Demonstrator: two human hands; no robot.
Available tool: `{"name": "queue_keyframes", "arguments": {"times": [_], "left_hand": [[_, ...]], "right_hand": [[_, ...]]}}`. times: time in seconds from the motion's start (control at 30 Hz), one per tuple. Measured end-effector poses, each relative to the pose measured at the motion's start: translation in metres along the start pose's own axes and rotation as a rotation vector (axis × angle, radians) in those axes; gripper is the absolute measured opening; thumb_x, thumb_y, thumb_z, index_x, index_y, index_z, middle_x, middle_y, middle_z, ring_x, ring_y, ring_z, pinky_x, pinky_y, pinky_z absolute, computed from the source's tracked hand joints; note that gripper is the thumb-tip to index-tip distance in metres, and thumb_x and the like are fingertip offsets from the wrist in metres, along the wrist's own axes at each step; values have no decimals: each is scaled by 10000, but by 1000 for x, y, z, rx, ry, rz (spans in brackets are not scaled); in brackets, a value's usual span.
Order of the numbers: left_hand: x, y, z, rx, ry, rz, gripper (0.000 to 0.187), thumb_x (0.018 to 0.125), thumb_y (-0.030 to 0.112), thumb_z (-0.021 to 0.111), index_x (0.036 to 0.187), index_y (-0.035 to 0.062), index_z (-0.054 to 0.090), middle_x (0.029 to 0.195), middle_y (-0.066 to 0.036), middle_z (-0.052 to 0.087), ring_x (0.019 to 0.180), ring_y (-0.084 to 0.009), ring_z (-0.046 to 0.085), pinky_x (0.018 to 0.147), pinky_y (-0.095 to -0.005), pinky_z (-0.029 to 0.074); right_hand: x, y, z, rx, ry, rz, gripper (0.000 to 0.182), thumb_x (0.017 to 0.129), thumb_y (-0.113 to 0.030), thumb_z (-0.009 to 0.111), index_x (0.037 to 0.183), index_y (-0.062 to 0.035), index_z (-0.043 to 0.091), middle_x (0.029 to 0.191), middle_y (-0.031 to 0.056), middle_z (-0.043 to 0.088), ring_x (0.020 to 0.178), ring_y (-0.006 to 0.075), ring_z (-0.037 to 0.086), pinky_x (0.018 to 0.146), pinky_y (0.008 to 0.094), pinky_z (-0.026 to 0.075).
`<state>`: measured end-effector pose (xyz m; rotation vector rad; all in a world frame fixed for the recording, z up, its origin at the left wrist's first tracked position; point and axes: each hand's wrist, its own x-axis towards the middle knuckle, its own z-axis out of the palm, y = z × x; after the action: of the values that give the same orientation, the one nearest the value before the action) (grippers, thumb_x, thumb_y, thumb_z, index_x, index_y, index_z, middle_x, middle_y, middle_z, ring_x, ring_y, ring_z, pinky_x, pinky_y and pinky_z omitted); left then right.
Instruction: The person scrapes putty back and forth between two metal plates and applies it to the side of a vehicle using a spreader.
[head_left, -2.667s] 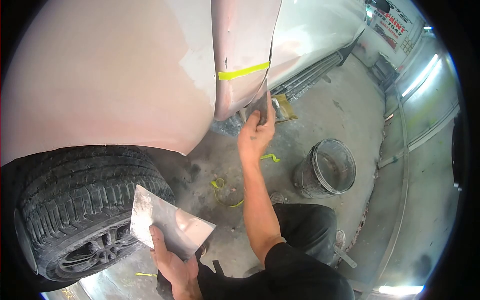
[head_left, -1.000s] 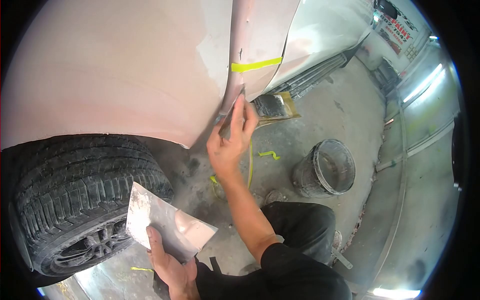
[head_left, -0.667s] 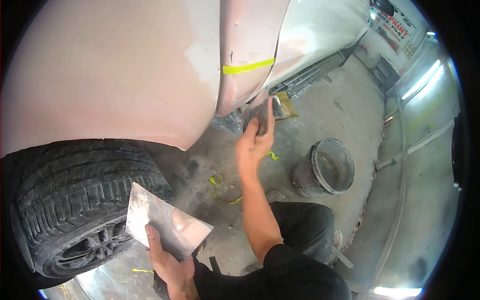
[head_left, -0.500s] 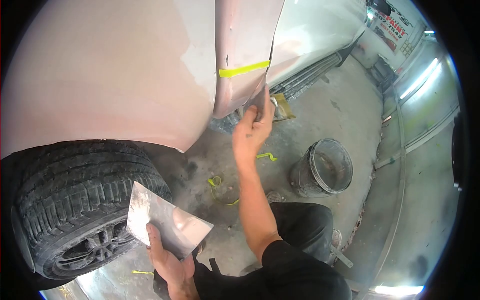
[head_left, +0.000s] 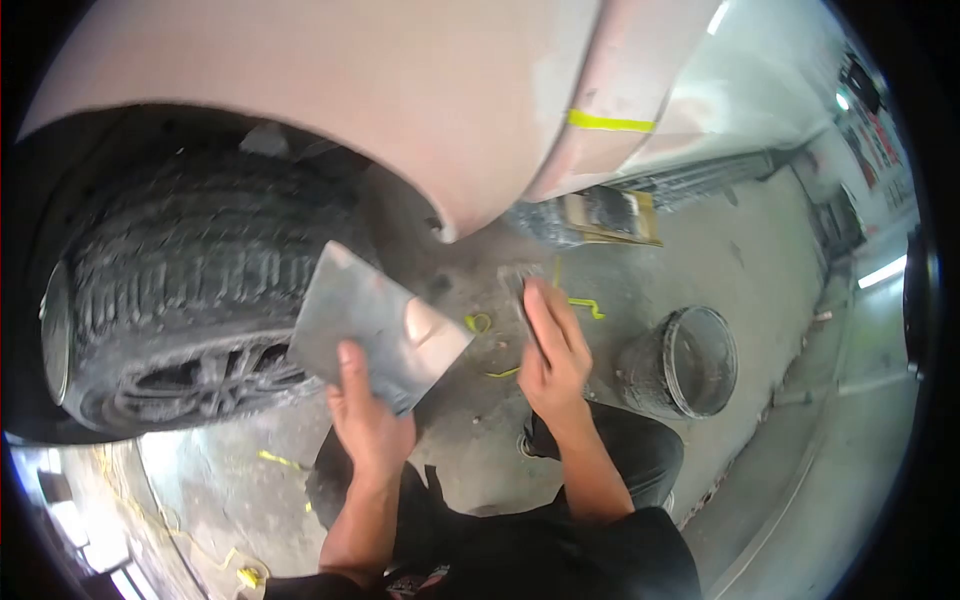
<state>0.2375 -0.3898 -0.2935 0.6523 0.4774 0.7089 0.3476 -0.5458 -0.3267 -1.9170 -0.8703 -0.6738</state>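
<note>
A flat metal plate (head_left: 350, 310) with a dab of pinkish paste (head_left: 425, 322) on its right part is held by my left hand (head_left: 370, 415), thumb on top. My right hand (head_left: 558, 350) grips a thin, flat spreader (head_left: 522, 300), tilted edge-on, to the right of the plate and apart from it. Above both hands is a pinkish-white car body panel (head_left: 330, 70). A strip of yellow-green tape (head_left: 612, 122) crosses the panel seam.
The black tyre (head_left: 190, 270) fills the left. A dirty bucket (head_left: 700, 362) stands on the floor at right. An open cardboard box (head_left: 650, 220) lies beneath the car's side. Yellow-green tape scraps (head_left: 590, 306) lie on the floor.
My right hand has come down and away from the panel's lower edge with the spreader. My left hand and the plate have risen in view. The view has shifted toward the wheel.
</note>
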Motion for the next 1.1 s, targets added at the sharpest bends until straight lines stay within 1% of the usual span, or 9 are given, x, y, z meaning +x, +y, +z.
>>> {"name": "queue_keyframes", "arguments": {"times": [0.07,0.2,0.3,0.4,0.53,0.7,0.8,1.0,1.1], "left_hand": [[-1,-5,8,102,141,77,237,1019,299,583,937,80,626,912,32,617,785,-62,547,702,-253,453],[-5,-11,1,316,21,210,374,1050,281,522,720,105,509,729,111,435,694,-13,333,598,-225,249],[-7,-12,-3,364,-19,230,368,1052,273,515,736,86,541,739,102,478,688,-20,339,618,-218,285],[-11,-11,-6,446,17,225,298,1045,276,524,919,28,631,874,38,587,700,-70,433,637,-250,357],[1,13,-28,280,238,284,454,1018,283,564,1300,-60,466,1223,-120,557,1035,-229,532,891,-378,433],[-2,19,2,329,298,400,595,1002,347,577,1368,-101,435,1347,-170,517,1219,-268,511,1066,-400,393],[-1,14,-6,209,231,232,592,987,352,608,1360,-82,456,1371,-157,498,1221,-257,516,1071,-390,395],[-1,10,0,177,190,195,580,977,354,631,1325,-89,495,1362,-158,508,1218,-253,517,1069,-410,407],[1,5,-9,217,148,143,605,965,412,620,1386,-3,493,1413,-82,479,1295,-200,443,1129,-394,284]], "right_hand": [[-6,-16,-16,-85,-108,-202,462,787,4,679,1238,-96,668,1270,161,612,1150,379,608,1040,535,424],[-6,-34,-27,-211,-191,-342,415,800,-129,707,1212,-178,685,1265,130,615,1143,359,609,1086,586,344],[2,-42,-26,-264,-198,-403,415,813,-166,700,1226,-198,677,1258,110,615,1146,352,603,1081,585,351],[3,-44,-23,-266,-347,-397,401,808,-171,715,1206,-204,683,1284,107,609,1198,337,580,1073,557,385],[-5,-28,-13,-42,-487,-344,393,883,-107,625,1273,-153,633,1269,124,597,1165,352,576,1009,534,434],[54,39,7,261,438,531,483,897,44,429,1361,-16,548,1229,167,575,1141,331,576,1008,398,443],[94,55,13,255,670,440,506,908,48,406,1393,-21,530,1211,158,573,1091,279,591,951,358,463],[112,59,11,190,696,434,502,897,41,426,1384,-7,540,1142,145,574,939,242,595,835,337,480],[114,60,10,226,700,463,502,894,38,432,1382,-2,539,1108,146,576,900,236,591,819,337,481]]}}
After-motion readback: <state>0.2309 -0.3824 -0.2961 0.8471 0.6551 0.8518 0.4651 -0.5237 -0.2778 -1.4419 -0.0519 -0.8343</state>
